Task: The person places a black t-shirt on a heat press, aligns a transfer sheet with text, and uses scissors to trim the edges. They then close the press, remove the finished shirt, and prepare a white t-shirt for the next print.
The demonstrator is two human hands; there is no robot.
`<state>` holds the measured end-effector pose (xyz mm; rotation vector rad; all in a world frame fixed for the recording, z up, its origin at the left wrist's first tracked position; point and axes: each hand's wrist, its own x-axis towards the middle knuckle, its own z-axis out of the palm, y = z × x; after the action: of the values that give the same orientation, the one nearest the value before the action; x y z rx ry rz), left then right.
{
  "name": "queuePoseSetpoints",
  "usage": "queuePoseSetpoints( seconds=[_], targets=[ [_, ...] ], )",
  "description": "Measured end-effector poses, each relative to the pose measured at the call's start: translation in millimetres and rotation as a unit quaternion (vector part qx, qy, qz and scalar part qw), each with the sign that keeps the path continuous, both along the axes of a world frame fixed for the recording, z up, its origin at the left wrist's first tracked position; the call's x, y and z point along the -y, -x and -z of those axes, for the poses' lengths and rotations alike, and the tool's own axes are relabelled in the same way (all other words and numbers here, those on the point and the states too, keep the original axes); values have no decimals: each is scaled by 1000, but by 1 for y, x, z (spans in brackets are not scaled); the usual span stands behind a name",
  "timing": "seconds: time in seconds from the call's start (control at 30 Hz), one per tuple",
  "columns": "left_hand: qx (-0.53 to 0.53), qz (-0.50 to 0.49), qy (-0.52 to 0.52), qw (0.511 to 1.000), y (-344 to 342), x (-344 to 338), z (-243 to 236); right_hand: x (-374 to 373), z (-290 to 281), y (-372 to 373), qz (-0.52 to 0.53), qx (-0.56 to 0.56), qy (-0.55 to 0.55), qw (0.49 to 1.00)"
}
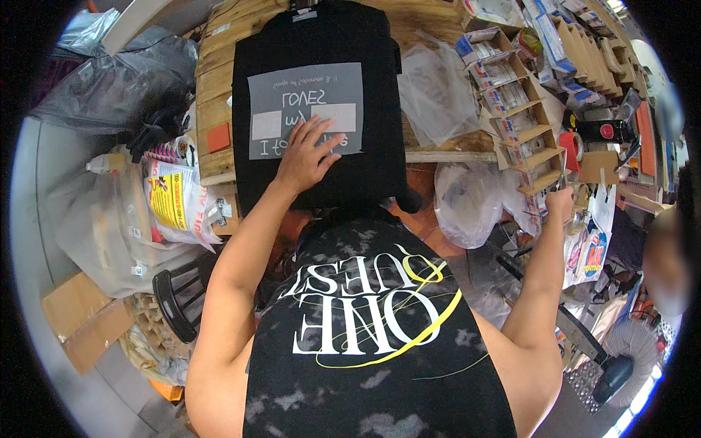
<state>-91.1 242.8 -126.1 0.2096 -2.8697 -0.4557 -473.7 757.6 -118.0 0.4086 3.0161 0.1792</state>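
A black T-shirt point(319, 182) lies spread over the near edge of the wooden table, its collar at the far end. On it sits a translucent grey transfer sheet point(266, 87) with white lettering, upside down to me. Two pale strips point(266, 125) lie across the sheet. My left hand point(310, 153) rests on the sheet's lower middle, fingers spread and holding nothing. Out to the right, beside the small cardboard bins, my right hand point(561, 203) is closed around a thin, metallic-looking tool point(563, 175); its kind is too small to tell.
Clear plastic sheets point(434, 95) lie on the wooden table point(213, 55) right of the shirt. Cardboard bins point(533, 135) with small packets line the right side. A small orange-red square point(217, 137) lies left. A clear bag point(467, 204) hangs below the table edge. A black chair point(179, 299) stands left.
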Motion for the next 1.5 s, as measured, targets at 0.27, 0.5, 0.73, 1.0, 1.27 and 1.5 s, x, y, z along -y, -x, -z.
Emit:
queuePoseSetpoints(
  seconds=[0.27, 0.5, 0.73, 1.0, 1.27, 1.5],
  targets=[
    [-78, 24, 69, 994, -13, -9, 4, 30, -27, -42, -159, -105, 358, 914],
    [-142, 67, -32, 987, -9, -8, 10, 197, -30, -320, -60, 383, 682, 620],
    [-148, 120, -48, 980, -36, -17, 10, 265, -25, -406, -42, 337, 707, 621],
    [-146, 127, -58, 979, -48, -16, 6, 277, -22, -411, -36, 303, 709, 636],
    [-150, 116, -54, 980, -51, -19, 6, 279, -24, -414, -29, 295, 699, 650],
    [-143, 115, -57, 981, -52, -19, 8, 279, -23, -415, -40, 310, 684, 660]
  ],
)
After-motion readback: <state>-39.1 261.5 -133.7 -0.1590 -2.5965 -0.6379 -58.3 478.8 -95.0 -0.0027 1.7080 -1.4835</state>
